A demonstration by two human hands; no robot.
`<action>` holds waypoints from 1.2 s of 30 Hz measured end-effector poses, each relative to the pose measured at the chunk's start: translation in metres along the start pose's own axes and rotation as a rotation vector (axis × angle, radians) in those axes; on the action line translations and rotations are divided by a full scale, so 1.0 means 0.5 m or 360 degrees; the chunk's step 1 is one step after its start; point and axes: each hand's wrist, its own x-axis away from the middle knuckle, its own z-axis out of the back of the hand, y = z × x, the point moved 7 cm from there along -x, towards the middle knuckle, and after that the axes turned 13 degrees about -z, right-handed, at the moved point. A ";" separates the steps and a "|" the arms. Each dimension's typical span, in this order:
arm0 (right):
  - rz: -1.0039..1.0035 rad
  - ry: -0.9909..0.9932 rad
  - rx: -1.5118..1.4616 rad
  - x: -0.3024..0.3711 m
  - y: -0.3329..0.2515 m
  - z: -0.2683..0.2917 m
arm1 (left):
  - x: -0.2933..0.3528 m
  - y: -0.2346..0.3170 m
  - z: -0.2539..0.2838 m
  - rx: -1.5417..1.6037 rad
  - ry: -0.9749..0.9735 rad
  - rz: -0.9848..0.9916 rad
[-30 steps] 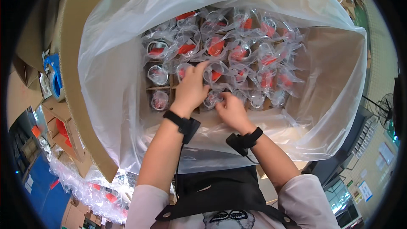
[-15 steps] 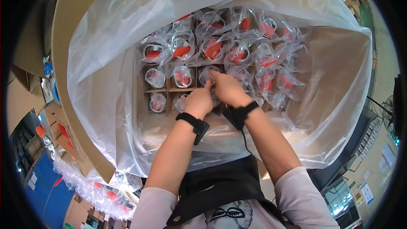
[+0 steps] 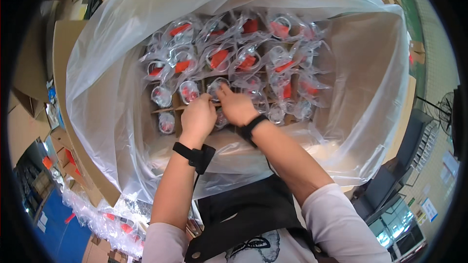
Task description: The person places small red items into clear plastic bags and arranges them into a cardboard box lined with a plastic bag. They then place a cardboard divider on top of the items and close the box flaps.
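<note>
A bagged item (image 3: 214, 84) with a round rim, wrapped in clear plastic, sits in a compartment of the box. My right hand (image 3: 238, 109) touches its plastic from above with outstretched fingers. Just left of it, my left hand (image 3: 198, 118) has its fingers curled together beside a cardboard divider (image 3: 170, 110); what they hold, if anything, is hidden. Another bagged item (image 3: 189, 92), showing red inside, stands next to my left fingertips. Below my hands, a further wrapped item (image 3: 221, 118) is partly covered.
Several similar bagged items with red pieces (image 3: 219, 59) fill the other compartments. A large clear plastic liner (image 3: 105, 112) drapes over the carton's walls (image 3: 68, 87). Wrapped goods (image 3: 114, 226) lie at lower left, a fan (image 3: 444, 107) stands at right.
The carton and its contents have shifted left in the view. My left hand has drawn slightly away from the right, which stays at the same bagged item.
</note>
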 end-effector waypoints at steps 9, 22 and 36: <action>-0.0285 0.0523 -0.0656 0.172 0.154 0.129 | -0.071 0.110 -0.140 0.0686 0.0045 -0.0411; -0.0231 0.0120 -0.0510 0.044 0.171 0.108 | -0.061 0.108 -0.247 0.0115 -0.0872 0.0110; -0.0051 0.0376 -0.0826 0.163 0.144 0.111 | -0.068 0.151 -0.093 0.0412 0.0112 -0.0081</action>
